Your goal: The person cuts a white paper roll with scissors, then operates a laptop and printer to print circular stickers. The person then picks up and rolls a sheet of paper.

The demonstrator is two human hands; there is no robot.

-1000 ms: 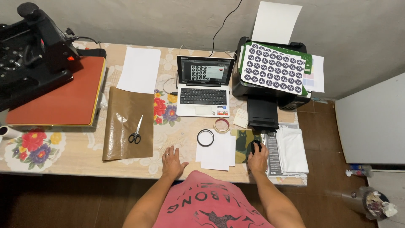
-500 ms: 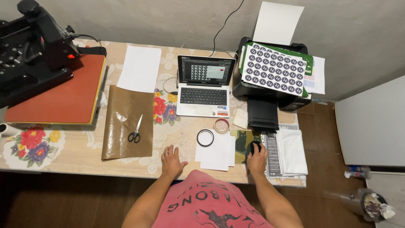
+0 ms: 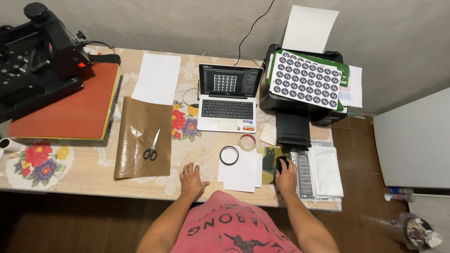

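Observation:
My right hand (image 3: 286,178) rests on a black computer mouse (image 3: 281,162) lying on a dark mouse pad (image 3: 267,158) near the table's front edge. Flat on the tabletop left of a stack of white paper sheets (image 3: 241,172) lies my left hand (image 3: 192,178), fingers spread, holding nothing. A black ring (image 3: 228,155) lies on the sheets, and a tape roll (image 3: 247,141) sits just behind them. An open laptop (image 3: 228,99) stands further back with a grid of round designs on its screen.
A black printer (image 3: 302,100) carries a sheet of round stickers (image 3: 305,83) and an upright white sheet. Scissors (image 3: 151,149) lie on brown paper (image 3: 140,137). A heat press (image 3: 49,89) fills the left end. Folded white cloth (image 3: 326,169) lies at the right edge.

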